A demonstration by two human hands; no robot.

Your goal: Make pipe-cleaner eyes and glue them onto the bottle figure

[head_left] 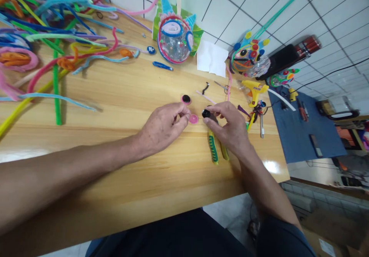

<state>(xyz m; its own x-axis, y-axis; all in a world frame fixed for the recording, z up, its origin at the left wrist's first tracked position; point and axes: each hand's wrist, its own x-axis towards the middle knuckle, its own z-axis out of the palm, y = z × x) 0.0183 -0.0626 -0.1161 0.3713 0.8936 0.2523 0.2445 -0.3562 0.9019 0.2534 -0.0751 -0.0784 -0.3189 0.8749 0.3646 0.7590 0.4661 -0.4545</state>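
My left hand (165,128) pinches the edge of a small pink disc (193,119) between thumb and fingertips. My right hand (229,126) faces it from the right, its thumb and fingers closed on a small shiny black piece (205,113). A narrow gap separates the black piece from the disc. Just beyond my left fingers lies a pink-rimmed disc with a black centre (186,99). Under my right hand rest pliers with green and yellow handles (212,145), their head hidden by the hand.
Many coloured pipe cleaners (57,37) spread over the left of the wooden table. At the back stand a decorated clear ball (174,39), white paper (212,58) and another decorated ball (250,57). A yellow glue gun (254,90) lies right, near a blue mat (305,130).
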